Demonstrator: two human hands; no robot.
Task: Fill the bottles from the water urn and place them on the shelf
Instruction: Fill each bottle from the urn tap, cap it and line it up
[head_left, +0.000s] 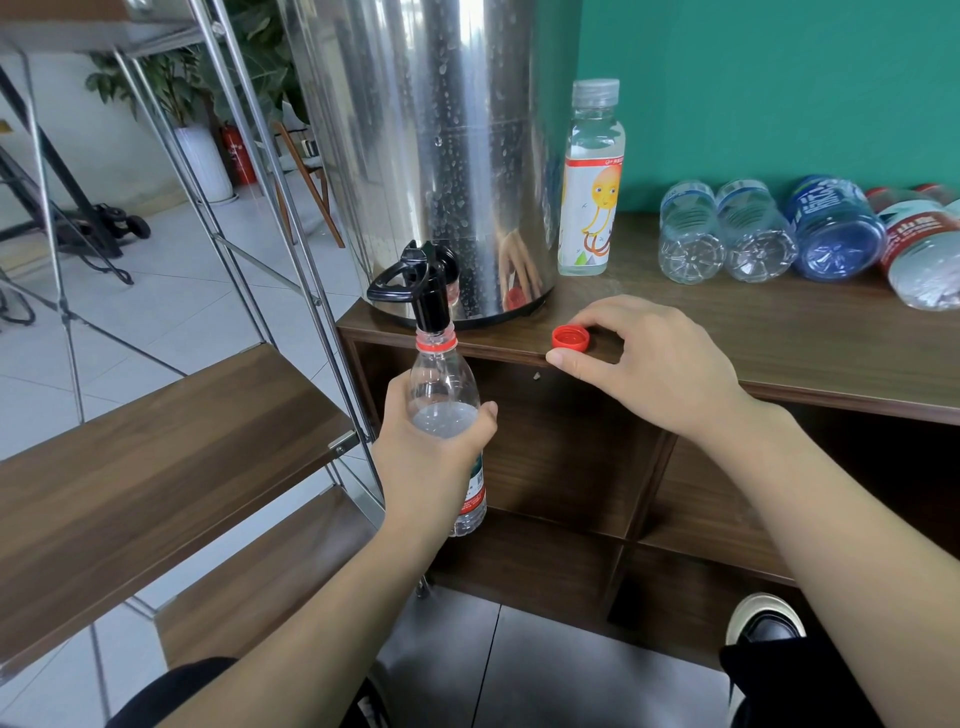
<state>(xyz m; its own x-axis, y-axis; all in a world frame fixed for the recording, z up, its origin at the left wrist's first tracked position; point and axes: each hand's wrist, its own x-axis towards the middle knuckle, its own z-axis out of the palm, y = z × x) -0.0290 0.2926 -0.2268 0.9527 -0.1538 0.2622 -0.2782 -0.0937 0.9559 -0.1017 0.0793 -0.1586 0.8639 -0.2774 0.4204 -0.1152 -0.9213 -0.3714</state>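
Observation:
My left hand grips a clear plastic bottle with a red neck ring, held upright with its mouth right under the black tap of the steel water urn. Water stands in the bottle up to about my fingers. My right hand rests on the cabinet top and pinches a red cap between thumb and fingers. A filled, capped bottle with a yellow cartoon label stands to the right of the urn.
Several empty bottles lie on their sides along the wooden cabinet top by the green wall. A metal-framed shelf with wooden boards stands to the left. Open cubbies sit under the cabinet top.

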